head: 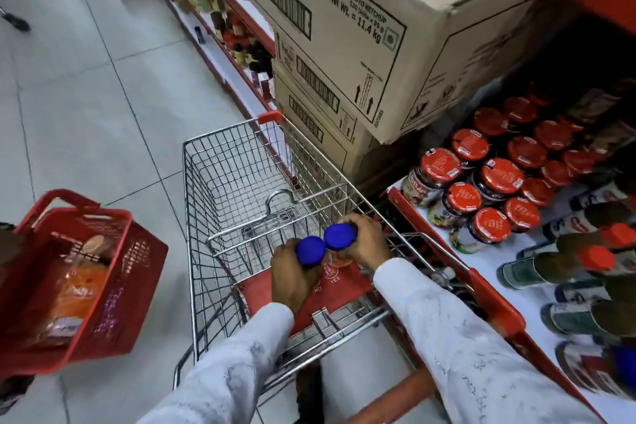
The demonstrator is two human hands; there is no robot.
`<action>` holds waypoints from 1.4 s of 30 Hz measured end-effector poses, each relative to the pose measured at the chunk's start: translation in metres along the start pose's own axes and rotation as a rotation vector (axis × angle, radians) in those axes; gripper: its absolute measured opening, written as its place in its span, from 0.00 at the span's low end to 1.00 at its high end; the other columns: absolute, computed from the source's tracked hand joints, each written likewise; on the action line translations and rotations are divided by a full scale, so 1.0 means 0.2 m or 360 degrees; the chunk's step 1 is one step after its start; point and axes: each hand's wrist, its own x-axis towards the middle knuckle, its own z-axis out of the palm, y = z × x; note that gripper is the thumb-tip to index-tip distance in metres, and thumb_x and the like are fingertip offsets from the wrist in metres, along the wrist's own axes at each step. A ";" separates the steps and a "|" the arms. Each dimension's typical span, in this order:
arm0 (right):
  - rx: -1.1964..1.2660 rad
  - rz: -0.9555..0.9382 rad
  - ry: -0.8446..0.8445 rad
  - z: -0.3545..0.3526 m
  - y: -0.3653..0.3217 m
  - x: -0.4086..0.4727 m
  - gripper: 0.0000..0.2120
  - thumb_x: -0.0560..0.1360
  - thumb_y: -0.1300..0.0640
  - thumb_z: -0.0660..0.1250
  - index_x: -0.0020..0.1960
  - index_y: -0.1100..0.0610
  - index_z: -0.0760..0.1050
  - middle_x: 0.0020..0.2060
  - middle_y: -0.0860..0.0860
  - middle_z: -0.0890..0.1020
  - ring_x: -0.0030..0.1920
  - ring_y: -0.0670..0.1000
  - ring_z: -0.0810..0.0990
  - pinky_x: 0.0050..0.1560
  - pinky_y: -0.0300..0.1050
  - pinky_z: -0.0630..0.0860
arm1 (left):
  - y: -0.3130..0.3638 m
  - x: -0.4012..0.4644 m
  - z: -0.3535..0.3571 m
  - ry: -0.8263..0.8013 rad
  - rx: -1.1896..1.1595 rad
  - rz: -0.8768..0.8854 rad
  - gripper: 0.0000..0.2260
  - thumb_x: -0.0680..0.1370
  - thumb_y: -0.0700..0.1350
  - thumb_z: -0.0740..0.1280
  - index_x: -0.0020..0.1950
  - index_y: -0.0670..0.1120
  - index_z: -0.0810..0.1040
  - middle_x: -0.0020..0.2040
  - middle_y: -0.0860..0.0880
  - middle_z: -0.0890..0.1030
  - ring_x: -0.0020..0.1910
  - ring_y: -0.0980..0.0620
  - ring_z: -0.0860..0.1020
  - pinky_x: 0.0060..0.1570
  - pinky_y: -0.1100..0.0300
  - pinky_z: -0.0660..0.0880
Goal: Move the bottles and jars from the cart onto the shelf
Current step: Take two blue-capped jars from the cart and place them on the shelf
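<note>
Two jars with blue lids stand side by side over the red child-seat flap of the wire cart point(220, 162). My left hand point(290, 277) is wrapped around the left blue-lidded jar point(310, 250). My right hand point(363, 241) grips the right blue-lidded jar point(340, 236). The jar bodies are mostly hidden by my fingers. The cart's main basket looks empty. On the right, the white shelf point(488, 265) with a red front edge holds several red-lidded jars point(488, 225) and dark bottles with red caps point(564, 262).
Stacked cardboard ketchup boxes point(344, 27) stand just beyond the cart, against the shelving. A red plastic basket point(113, 272) with packaged goods sits at the left. Grey tiled floor point(86, 96) stretches along the aisle. More bottles line the far shelves point(241, 45).
</note>
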 end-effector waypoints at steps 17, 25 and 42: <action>0.0372 -0.0174 0.0777 -0.93 0.01 -0.97 0.26 0.53 0.59 0.83 0.42 0.41 0.75 0.40 0.40 0.83 0.43 0.46 0.82 0.45 0.40 0.78 | 0.85 -0.53 -0.27 -0.0198 -0.0094 0.0696 0.23 0.57 0.44 0.81 0.51 0.51 0.84 0.37 0.56 0.82 0.36 0.69 0.79 0.37 0.78 0.70; 0.0387 -0.0015 0.1211 -1.32 0.40 -1.74 0.26 0.53 0.56 0.82 0.48 0.44 0.79 0.43 0.42 0.85 0.44 0.46 0.84 0.46 0.42 0.80 | 1.27 -1.04 0.16 -0.0586 -0.0206 0.1140 0.19 0.53 0.51 0.78 0.42 0.60 0.80 0.38 0.63 0.84 0.39 0.64 0.81 0.45 0.68 0.78; 0.0312 0.0678 0.1722 -1.30 1.24 -2.28 0.25 0.55 0.54 0.82 0.51 0.53 0.81 0.44 0.53 0.87 0.38 0.49 0.80 0.42 0.40 0.72 | 1.37 -1.63 1.19 -0.1120 0.0012 0.1181 0.24 0.63 0.37 0.78 0.56 0.48 0.77 0.49 0.53 0.82 0.47 0.54 0.81 0.45 0.69 0.75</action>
